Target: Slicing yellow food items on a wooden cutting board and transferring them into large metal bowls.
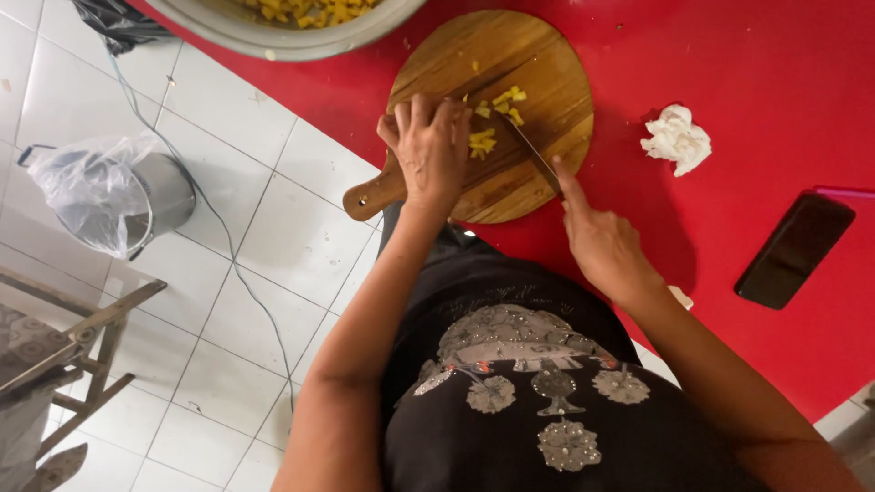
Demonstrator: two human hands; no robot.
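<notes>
Red surface [747, 55] with kitchen things

A round wooden board [538, 64] lies near the surface's front edge, a metal bowl [273, 41] at its far corner, a crumpled tissue [676, 138] and a dark phone [795, 249] farther along.

On the red table [747, 55] we see a crumpled white tissue [676, 138], a dark phone [795, 249] and a large metal bowl [273, 38]. On the tiled floor [273, 237], a lined bin [109, 193].
</notes>
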